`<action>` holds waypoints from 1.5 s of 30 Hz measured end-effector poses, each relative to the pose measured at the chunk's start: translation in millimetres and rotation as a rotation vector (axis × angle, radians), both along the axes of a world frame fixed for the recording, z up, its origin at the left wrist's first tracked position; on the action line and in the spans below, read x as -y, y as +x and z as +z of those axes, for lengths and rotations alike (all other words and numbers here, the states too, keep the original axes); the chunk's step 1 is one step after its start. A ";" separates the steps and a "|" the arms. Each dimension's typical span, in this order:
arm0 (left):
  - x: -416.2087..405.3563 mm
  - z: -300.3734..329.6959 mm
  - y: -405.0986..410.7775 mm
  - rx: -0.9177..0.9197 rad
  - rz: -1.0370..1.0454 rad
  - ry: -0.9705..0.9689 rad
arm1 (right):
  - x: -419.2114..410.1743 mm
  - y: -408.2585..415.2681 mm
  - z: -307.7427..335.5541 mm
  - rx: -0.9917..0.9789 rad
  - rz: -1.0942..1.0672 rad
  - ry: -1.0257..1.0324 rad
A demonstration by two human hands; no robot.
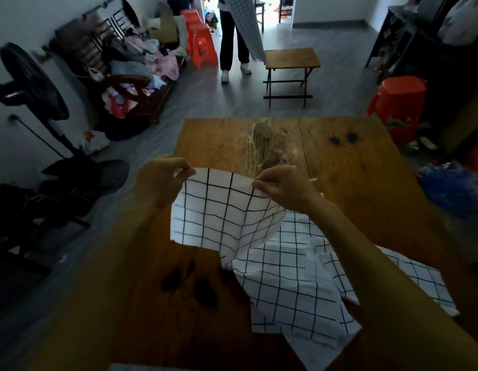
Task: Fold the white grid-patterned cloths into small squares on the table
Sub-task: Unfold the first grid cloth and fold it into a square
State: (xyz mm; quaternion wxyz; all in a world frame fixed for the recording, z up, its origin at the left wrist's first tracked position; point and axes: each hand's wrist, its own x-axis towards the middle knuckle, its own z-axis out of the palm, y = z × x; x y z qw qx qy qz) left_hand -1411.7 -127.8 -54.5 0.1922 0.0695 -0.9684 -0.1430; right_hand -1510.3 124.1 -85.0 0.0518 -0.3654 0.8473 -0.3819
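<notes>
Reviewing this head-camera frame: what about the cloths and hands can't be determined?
- Fingertips of left hand and right hand: curled behind the held cloth's top edge.
- How many cloths make up the pile: overlapping layers and the right forearm hide it.
- The pile's near end: cut off by the bottom frame edge.

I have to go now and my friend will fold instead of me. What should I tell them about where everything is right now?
Left hand: pinches the top left corner of the lifted grid cloth.
Right hand: pinches its top right corner.
The lifted grid cloth hangs above the wooden table; its lower part trails down to the tabletop.
More grid cloth lies loose and rumpled on the table's near right side, under the right arm.
Done: no folded square shows anywhere on the table.
Left: lay the held cloth flat, fold it into a small square, then do the rest of the cloth.
</notes>
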 end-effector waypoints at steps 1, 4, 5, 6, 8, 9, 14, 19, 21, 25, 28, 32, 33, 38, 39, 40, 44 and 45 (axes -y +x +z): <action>-4.0 -1.6 -5.2 -0.036 0.028 -0.002 | -0.6 1.0 2.9 0.004 0.003 0.017; -20.0 -2.1 -20.1 -0.110 0.071 0.000 | -2.1 3.2 13.5 0.013 -0.021 0.010; -27.5 -0.6 -23.3 -0.142 0.048 0.035 | -2.5 3.3 17.2 0.018 -0.033 -0.007; -35.9 1.4 -25.3 -0.179 0.017 0.072 | -2.9 4.0 21.4 0.017 -0.046 -0.021; -52.4 4.6 -25.5 -0.253 -0.039 0.124 | -1.8 5.1 27.4 -0.005 -0.083 -0.024; -60.0 7.2 -23.5 -0.285 -0.060 0.155 | -0.8 5.6 29.8 -0.017 -0.105 -0.026; -74.1 3.1 -19.1 -0.196 -0.231 0.310 | 8.1 7.1 36.9 0.007 -0.192 -0.114; -67.7 -18.3 -21.3 -0.106 -0.316 0.325 | 21.1 13.6 38.3 0.065 -0.222 -0.166; -64.6 -20.1 -20.9 -0.123 -0.318 0.327 | 25.5 15.2 38.4 0.085 -0.221 -0.176; -55.2 -18.2 -19.3 -0.205 -0.310 0.414 | 32.2 15.9 35.9 0.042 -0.240 -0.224; -49.5 -18.5 -19.9 -0.223 -0.329 0.406 | 36.3 12.1 27.2 -0.084 -0.238 -0.158; -43.2 -18.9 -22.1 -0.227 -0.357 0.398 | 42.5 10.2 23.3 -0.179 -0.222 -0.023; -42.0 -19.4 -22.6 -0.225 -0.359 0.403 | 43.2 10.0 24.7 -0.176 -0.235 -0.039; -39.5 -20.9 -22.0 -0.198 -0.373 0.410 | 46.0 12.3 33.6 -0.156 -0.248 -0.156; -39.3 -22.0 -21.8 -0.187 -0.381 0.403 | 45.9 11.8 34.2 -0.148 -0.244 -0.184; -39.3 -23.0 -21.4 -0.181 -0.386 0.396 | 45.4 12.0 35.3 -0.139 -0.242 -0.205; -41.2 -26.5 -20.7 -0.189 -0.374 0.404 | 41.2 13.3 36.3 -0.147 -0.228 -0.218; -41.3 -28.0 -21.3 -0.188 -0.367 0.416 | 39.3 13.3 35.1 -0.141 -0.221 -0.210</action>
